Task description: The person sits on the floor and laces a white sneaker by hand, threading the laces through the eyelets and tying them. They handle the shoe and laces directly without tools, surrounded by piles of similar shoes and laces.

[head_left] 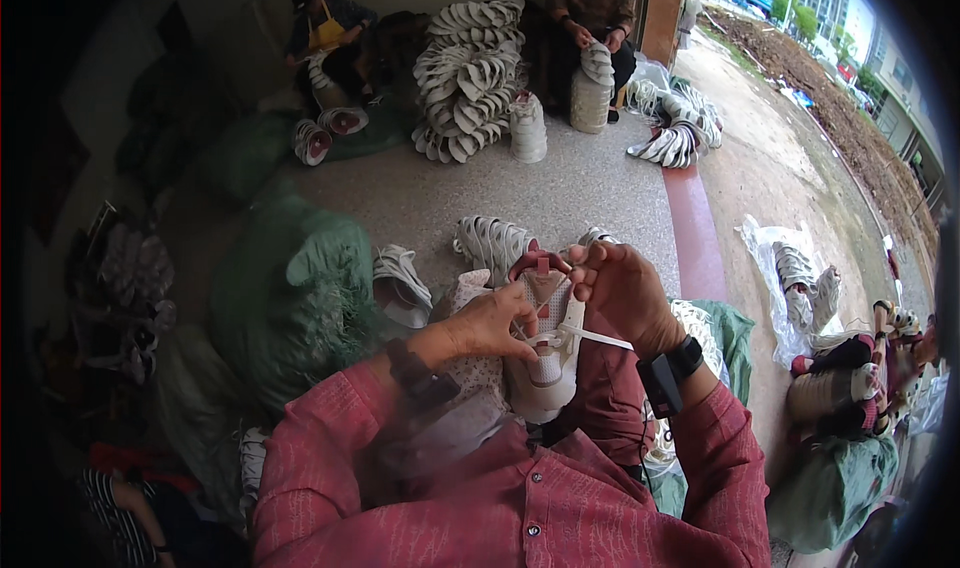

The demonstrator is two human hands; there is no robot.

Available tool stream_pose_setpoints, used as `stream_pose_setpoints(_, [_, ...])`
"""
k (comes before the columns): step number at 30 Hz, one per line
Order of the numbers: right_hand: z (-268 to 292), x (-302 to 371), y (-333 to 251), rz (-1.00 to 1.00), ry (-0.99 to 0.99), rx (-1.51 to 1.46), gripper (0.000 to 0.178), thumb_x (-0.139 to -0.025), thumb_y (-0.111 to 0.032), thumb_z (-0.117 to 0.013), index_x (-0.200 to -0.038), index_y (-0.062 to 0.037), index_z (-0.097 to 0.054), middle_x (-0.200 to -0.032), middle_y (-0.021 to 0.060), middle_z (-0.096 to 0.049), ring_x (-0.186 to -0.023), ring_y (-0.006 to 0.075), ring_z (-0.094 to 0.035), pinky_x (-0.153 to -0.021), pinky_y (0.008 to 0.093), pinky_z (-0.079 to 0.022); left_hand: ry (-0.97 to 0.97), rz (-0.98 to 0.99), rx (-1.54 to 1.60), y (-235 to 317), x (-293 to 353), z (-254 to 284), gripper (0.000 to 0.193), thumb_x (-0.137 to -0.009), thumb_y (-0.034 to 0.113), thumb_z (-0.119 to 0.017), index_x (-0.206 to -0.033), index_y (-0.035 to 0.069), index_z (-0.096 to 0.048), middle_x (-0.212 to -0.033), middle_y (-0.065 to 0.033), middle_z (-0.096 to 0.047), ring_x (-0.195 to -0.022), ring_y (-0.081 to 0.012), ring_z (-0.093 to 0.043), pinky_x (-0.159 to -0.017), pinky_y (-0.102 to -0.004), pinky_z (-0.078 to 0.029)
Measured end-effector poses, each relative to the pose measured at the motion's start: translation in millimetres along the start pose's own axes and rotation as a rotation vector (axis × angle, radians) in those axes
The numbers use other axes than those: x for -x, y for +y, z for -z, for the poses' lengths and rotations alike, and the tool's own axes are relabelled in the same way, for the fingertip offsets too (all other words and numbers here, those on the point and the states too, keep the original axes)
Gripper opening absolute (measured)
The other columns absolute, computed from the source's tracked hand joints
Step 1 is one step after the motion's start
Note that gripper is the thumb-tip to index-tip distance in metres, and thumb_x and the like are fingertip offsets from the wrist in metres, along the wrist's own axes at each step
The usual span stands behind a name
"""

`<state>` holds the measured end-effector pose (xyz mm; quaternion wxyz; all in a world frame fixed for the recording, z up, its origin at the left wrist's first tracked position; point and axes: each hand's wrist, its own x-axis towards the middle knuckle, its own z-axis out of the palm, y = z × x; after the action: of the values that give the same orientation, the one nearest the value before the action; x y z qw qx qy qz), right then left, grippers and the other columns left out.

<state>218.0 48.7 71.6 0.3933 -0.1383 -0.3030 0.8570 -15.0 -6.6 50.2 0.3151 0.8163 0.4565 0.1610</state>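
On my lap rests a white shoe upper (545, 393) with a dark red lining and a mesh tongue. A white shoelace (600, 339) crosses its front, one end sticking out to the right. My left hand (487, 326) grips the upper's left side, fingers and thumb bent at the lace openings. Over the upper's right side, my right hand (622, 290) has its thumb and fingertips drawn together; whatever they pinch is too small to make out. Both wrists carry dark straps with devices.
Nested white uppers (495, 240) lie ahead of my knees. A large green sack (290, 293) stands at left. Beyond are a tall pile of uppers (470, 78) and two seated people handling uppers. More uppers lie on plastic sheeting (775, 313) at right. A striped sleeve (125, 503) shows lower left.
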Motion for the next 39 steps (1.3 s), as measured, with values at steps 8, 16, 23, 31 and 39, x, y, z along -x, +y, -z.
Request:
stream_pose_setpoints(8, [62.1, 4.6, -20.5, 0.058, 0.225, -0.245, 0.016, -0.090, -0.016, -0.042, -0.083, -0.0065, -0.052, -0.077, 0.0043, -0.054, -0.061, 0.0143, -0.045, -0.059, 0.0294, -0.040, -0.096, 0.030, 0.199, -5.6, -4.9, 6.3, 0.023, -0.071, 0.025, -0.077, -0.084, 0.008, -0.069, -0.095, -0.0057, -0.051, -0.093, -0.0197, -0.056, -0.082, -0.0321, -0.047])
stream_pose_setpoints(16, [59.4, 1.6, -31.0, 0.093, 0.352, -0.244, 0.015, -0.089, -0.015, -0.043, -0.079, -0.0070, -0.050, -0.072, 0.0033, -0.050, -0.054, 0.0122, -0.037, -0.052, 0.0277, -0.036, -0.057, 0.059, 0.215, -10.3, -6.3, -2.7, 0.022, -0.075, 0.024, -0.077, -0.086, 0.005, -0.070, -0.094, -0.0033, -0.048, -0.091, -0.0157, -0.052, -0.081, -0.0290, -0.044])
stream_pose_setpoints(23, [135.5, 39.0, -134.2, 0.376, 0.567, -0.408, 0.016, -0.086, -0.006, -0.045, -0.072, -0.0108, -0.038, -0.060, -0.0012, -0.035, -0.044, 0.0095, -0.026, -0.043, 0.0258, -0.026, -0.230, -0.012, 0.387, -20.3, 3.2, 12.0, 0.027, -0.074, 0.028, -0.082, -0.083, 0.006, -0.070, -0.101, -0.0016, -0.042, -0.096, -0.0144, -0.049, -0.083, -0.0278, -0.043])
stream_pose_setpoints(31, [258.2, 223.0, -292.4, 0.700, 0.749, -0.466, 0.021, -0.084, -0.003, -0.039, -0.065, -0.0115, -0.034, -0.052, -0.0021, -0.021, -0.040, 0.0091, -0.020, -0.041, 0.0267, -0.019, -0.257, -0.141, 0.324, -22.8, -7.3, 6.7, 0.040, -0.071, 0.029, -0.085, -0.104, 0.011, -0.071, -0.105, -0.0025, -0.042, -0.105, -0.0160, -0.049, -0.092, -0.0287, -0.043])
stream_pose_setpoints(39, [231.1, 215.4, -277.1, 0.800, 0.552, -0.058, 0.011, -0.098, -0.013, -0.050, -0.100, -0.0024, -0.052, -0.087, 0.0081, -0.056, -0.059, 0.0112, -0.044, -0.052, 0.0252, -0.038, -0.202, -0.095, 0.303, -17.4, -4.7, 8.7, 0.043, -0.077, 0.027, -0.081, -0.117, 0.018, -0.069, -0.104, -0.0003, -0.043, -0.101, -0.0141, -0.054, -0.083, -0.0292, -0.046])
